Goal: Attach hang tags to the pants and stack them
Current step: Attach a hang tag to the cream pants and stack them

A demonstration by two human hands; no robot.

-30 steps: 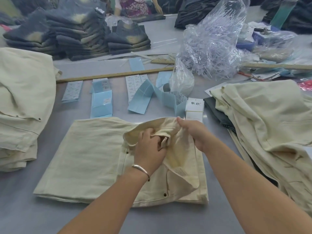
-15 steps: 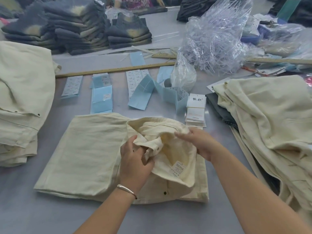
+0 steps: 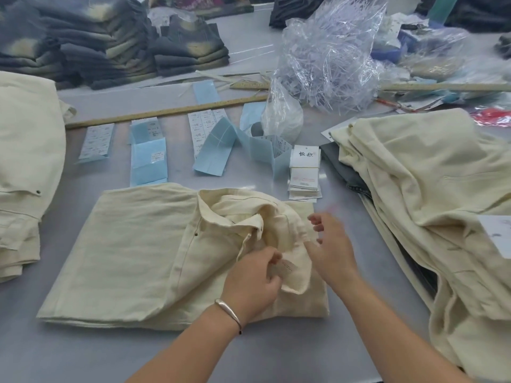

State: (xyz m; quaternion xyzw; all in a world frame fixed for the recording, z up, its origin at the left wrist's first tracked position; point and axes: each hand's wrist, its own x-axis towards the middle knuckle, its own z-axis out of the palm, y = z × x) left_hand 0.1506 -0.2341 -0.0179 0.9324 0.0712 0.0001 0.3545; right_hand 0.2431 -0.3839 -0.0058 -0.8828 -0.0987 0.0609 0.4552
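1. Left hand (image 3: 253, 283): fingers curled, pinching a small white sewn-in label (image 3: 286, 265) and the turned-out waistband fabric of the cream pants (image 3: 132, 252). Silver bangle (image 3: 229, 310) on the wrist.
2. Right hand (image 3: 330, 244): fingers loosely spread and relaxed, holding nothing; blurred, so can't tell if fingertips touch the cloth. Sits above the right side of the opened waistband.
3. Pants lie folded flat, center of the gray table (image 3: 83, 352), waist end to the right, waistband flipped open.
4. Hang tags (image 3: 304, 172): small white stack just beyond the pants, upper right, apart from both hands.
5. Table also has blue paper strips (image 3: 149, 161), sticker sheets, a wooden ruler (image 3: 166, 110), and a clear plastic bag (image 3: 329, 56) of tag fasteners.
6. Cream pants piles: one at left edge (image 3: 25, 167), a bigger loose one at right (image 3: 431, 189). Dark folded stacks (image 3: 91, 42) at the far side.
7. Both forearms enter from bottom of view, angled fwd and converging on the waistband.
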